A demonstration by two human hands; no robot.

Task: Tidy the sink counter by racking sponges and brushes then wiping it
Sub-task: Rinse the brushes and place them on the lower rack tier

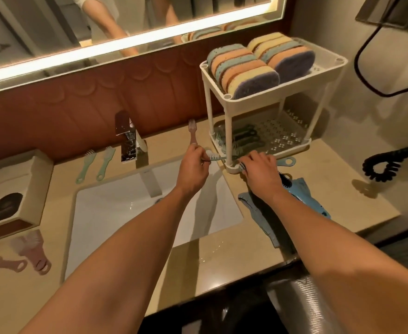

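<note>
Two hands meet at the front left corner of the white two-tier rack [282, 90]. The left hand [193, 172] pinches a pale green brush [218, 157], its bristles beside the rack post. The right hand [260, 174] curls round a second brush [286, 162] at the lower tray's rim. Sponges [251, 66] fill the top tier. A blue cloth [304, 196] lies on the surface [222, 261] under the right wrist.

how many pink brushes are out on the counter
3: far pink brush lies behind the sink; pale pink brush and darker pink brush lie at the counter's near left. Others may hide under the arms.
</note>
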